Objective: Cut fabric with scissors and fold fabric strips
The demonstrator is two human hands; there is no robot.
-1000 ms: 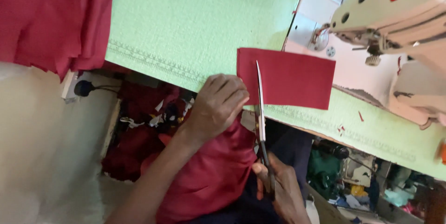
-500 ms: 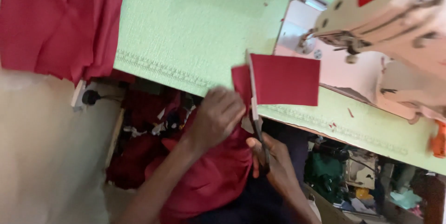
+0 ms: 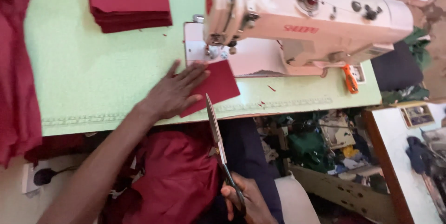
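The scissors [image 3: 218,145] are long, steel-bladed shears with dark handles. Their long axis runs nearly upright in the view, tips pointing away from the person toward the sewing machine [image 3: 297,24], handles toward the body. The blades lie together, the tips just at the near edge of the red fabric piece [image 3: 218,84]. The right hand [image 3: 244,200] is closed through the handles, gripping the scissors. The fabric piece is a flat, matte, roughly square cut lying on the pale green table [image 3: 93,75], directly in front of the sewing machine's bed. The left hand [image 3: 174,94] rests flat on the fabric's left part, fingers spread, holding nothing. A stack of like red pieces [image 3: 127,1] lies left of the sewing machine, well apart. An orange tool [image 3: 350,79] lies at the machine's right base.
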